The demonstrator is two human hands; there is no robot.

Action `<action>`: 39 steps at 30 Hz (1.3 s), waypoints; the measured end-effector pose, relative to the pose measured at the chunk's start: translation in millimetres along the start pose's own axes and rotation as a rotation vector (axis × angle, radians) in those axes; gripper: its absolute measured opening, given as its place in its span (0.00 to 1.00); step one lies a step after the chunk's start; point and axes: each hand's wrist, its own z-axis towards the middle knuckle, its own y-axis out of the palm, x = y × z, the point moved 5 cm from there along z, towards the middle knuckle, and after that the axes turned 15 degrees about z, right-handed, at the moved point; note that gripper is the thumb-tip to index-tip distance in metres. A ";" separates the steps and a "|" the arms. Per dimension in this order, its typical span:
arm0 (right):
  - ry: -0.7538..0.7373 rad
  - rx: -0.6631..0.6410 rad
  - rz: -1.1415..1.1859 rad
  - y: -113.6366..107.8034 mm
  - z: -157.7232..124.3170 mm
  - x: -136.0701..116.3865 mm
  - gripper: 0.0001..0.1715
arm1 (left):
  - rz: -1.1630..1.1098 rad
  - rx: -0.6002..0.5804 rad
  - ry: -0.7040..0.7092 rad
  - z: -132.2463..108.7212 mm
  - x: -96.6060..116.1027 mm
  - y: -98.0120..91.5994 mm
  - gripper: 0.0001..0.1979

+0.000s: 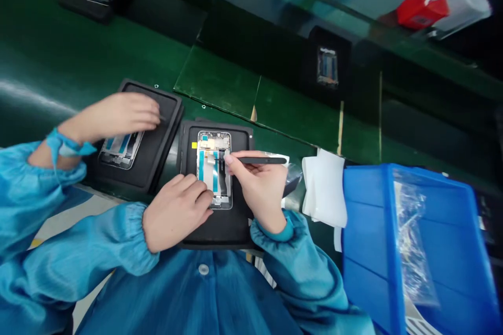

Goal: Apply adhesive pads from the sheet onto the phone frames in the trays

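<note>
An opened phone (215,180), its inner parts and blue strips showing, lies in a black tray (220,233) in front of me. My left hand (178,212) has its fingers curled and pressed on the phone's lower left edge. Pinched in my right hand (259,183) is a pair of black tweezers (263,160), held like a pen. Their tip points left over the middle of the phone, near a small pale flex piece; whether it touches is too small to tell. A yellow tab (194,145) sticks out at the phone's upper left.
A co-worker's hand (129,112) is over another phone (123,149) in a black tray (153,157) at left. White sheets (324,186) lie at right, beside a blue bin (369,220) with clear plastic bags (412,241). More phones in trays sit farther back on the green bench (149,47).
</note>
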 end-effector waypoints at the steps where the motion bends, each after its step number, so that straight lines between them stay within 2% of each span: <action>1: 0.010 -0.013 -0.010 2.3 1.7 0.3 0.13 | -0.009 0.000 -0.002 -0.3 1.3 0.5 0.06; 4: 0.036 -0.041 -0.043 4.8 3.8 1.5 0.13 | -0.053 0.031 -0.037 -3.7 -0.4 1.2 0.09; 10: 0.036 -0.048 -0.080 5.5 3.6 2.7 0.12 | -0.049 0.170 -0.267 -11.8 -17.4 3.6 0.13; 14: 0.035 -0.044 -0.083 7.3 3.6 3.5 0.12 | -0.011 0.226 -0.311 -14.1 -17.2 7.2 0.14; 23: 0.017 -0.054 -0.133 5.7 3.4 6.9 0.11 | -0.014 0.228 -0.318 -14.5 -14.8 7.8 0.13; 31: 0.002 -0.055 -0.127 7.7 3.2 3.0 0.08 | 0.024 0.225 -0.339 -7.4 -29.9 8.0 0.15; 39: 0.018 -0.076 -0.105 6.7 2.2 6.6 0.10 | 0.194 0.056 -0.204 8.1 -34.1 7.4 0.20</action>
